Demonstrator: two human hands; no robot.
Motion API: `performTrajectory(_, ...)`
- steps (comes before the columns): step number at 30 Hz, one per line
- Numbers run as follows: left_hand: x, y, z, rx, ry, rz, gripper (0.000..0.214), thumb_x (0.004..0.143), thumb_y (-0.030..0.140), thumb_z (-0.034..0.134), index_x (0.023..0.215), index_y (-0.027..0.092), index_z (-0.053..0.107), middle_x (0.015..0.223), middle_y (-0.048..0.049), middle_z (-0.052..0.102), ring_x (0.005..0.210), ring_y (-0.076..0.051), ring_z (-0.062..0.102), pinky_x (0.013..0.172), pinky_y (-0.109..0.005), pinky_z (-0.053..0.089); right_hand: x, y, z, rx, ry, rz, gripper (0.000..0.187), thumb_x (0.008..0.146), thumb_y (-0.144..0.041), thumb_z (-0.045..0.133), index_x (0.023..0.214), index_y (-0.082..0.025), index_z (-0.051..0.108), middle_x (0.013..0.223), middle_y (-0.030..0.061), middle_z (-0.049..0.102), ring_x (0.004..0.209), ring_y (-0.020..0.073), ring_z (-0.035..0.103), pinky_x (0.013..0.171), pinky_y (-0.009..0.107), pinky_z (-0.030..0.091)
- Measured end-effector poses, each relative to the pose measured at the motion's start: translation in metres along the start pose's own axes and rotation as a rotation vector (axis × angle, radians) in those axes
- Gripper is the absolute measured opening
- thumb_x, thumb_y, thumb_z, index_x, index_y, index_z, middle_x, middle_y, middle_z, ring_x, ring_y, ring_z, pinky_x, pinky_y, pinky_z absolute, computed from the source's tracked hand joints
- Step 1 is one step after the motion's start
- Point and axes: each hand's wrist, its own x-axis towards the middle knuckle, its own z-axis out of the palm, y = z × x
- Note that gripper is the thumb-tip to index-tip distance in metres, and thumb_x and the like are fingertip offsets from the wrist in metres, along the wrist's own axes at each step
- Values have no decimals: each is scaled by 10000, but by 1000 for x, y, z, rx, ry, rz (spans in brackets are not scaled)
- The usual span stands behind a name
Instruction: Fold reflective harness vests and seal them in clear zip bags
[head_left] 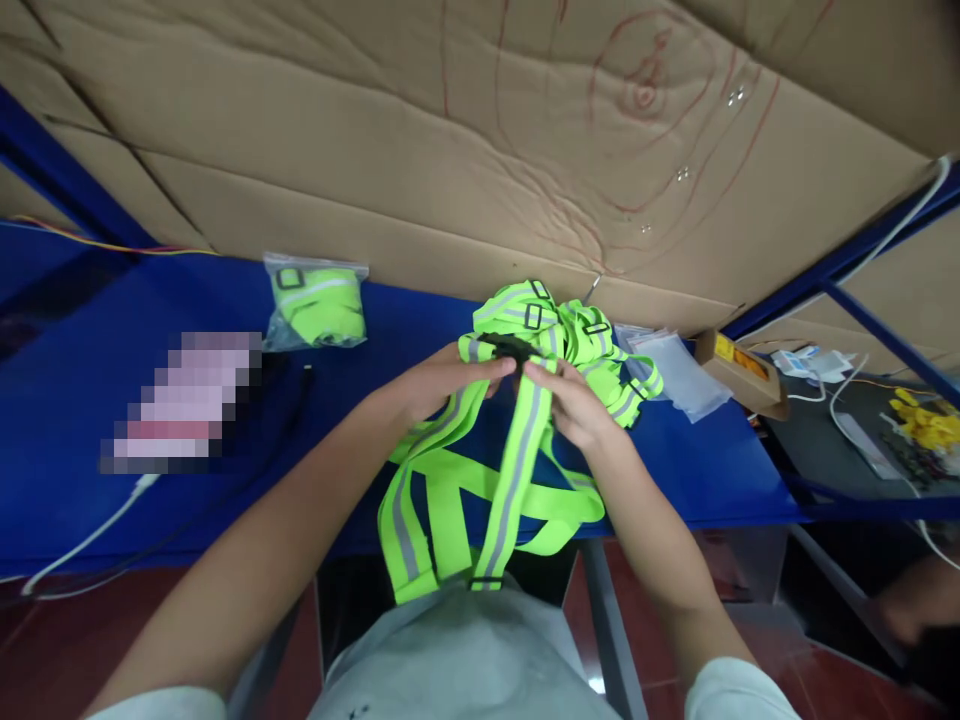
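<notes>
Left hand (442,380), right hand (576,402) meet centre, gripping lime straps (517,460) at black buckle (507,348); blue worktop (697,465), cardboard wall (337,120) at 12 o'clock.

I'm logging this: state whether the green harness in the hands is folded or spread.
Spread: the harness fans into open loops below the left hand and right hand.

Light: soft, moderate | floor (45,640): dim (one glint) | lower-right corner: blurred, perhaps motion | left patch (187,395): pixelated
</notes>
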Motion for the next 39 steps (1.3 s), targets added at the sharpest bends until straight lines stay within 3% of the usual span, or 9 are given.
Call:
performTrajectory(3, -3, 0, -1, -111, -166, -94, 491, 669, 505, 949, 946, 147, 758, 801, -80, 732, 720, -197, 683, 679, -307, 571, -2, -4, -8, 89, -13, -8, 463, 712, -564, 898, 928, -193, 724, 825, 48, 763, 714, 185, 708, 658, 301, 611)
performTrajectory(7, -8, -2, 3, -227, -262, -148, 395, 736, 489, 903, 919, 169, 761, 773, -64, 709, 642, -169, 650, 582, -275, 538, -7, -9, -12, 184, -121, 48, 483, 734, -571, 892, 963, -184, 716, 676, -12, 632, 554, 113, 554, 477, 229, 478)
performTrajectory(12, -16, 0, 6, -55, -163, -141, 542, 652, 611, 914, 951, 177, 785, 714, -39, 663, 555, -129, 536, 450, -219, 369, -11, -12, -14, 170, -231, 57, 446, 808, -564, 853, 825, -167, 650, 671, -54, 504, 493, 35, 350, 467, 192, 346)
performTrajectory(18, -17, 12, 5, 349, -216, 110, 381, 770, 461, 871, 1064, 228, 802, 1047, -38, 784, 1060, -252, 696, 898, -293, 548, -14, -18, -24, -208, -120, -78, 470, 848, -616, 792, 816, -154, 713, 738, -1, 644, 603, 65, 555, 593, 211, 473)
performTrajectory(22, -13, 11, 0, 350, -49, 76, 442, 796, 548, 830, 1055, 191, 794, 1038, -47, 791, 983, -255, 712, 890, -322, 547, -12, -14, -25, -393, 11, -184, 484, 876, -646, 737, 874, -165, 790, 776, 46, 748, 674, 152, 699, 678, 298, 581)
performTrajectory(28, -7, 1, 3, 354, -25, 223, 619, 809, 521, 837, 1307, 189, 679, 1291, -99, 728, 1208, -282, 658, 1051, -383, 507, -6, -7, -22, -451, 53, -413, 418, 922, -549, 734, 697, -197, 720, 697, -13, 671, 694, 113, 633, 769, 270, 552)
performTrajectory(32, -9, 3, 7, 237, 124, 153, 746, 716, 502, 913, 1339, 185, 650, 1262, -104, 733, 1155, -280, 676, 1013, -405, 528, -9, -9, -22, -138, -43, -198, 340, 838, -546, 822, 878, -220, 733, 841, -3, 697, 804, 147, 665, 821, 305, 579)
performTrajectory(36, -14, 9, 8, 95, -48, 121, 512, 706, 442, 930, 1109, 178, 757, 1058, -61, 773, 1007, -235, 703, 951, -340, 534, -13, -12, -19, 48, -258, -30, 374, 747, -447, 904, 965, -198, 731, 821, 3, 660, 706, 136, 626, 699, 299, 560)
performTrajectory(39, -18, 13, 5, 46, -123, 70, 489, 671, 415, 947, 1066, 182, 775, 954, -43, 758, 888, -196, 687, 826, -280, 528, -13, -12, -14, 154, -306, -41, 309, 770, -373, 887, 809, -174, 654, 707, -51, 514, 526, 41, 395, 542, 222, 386)
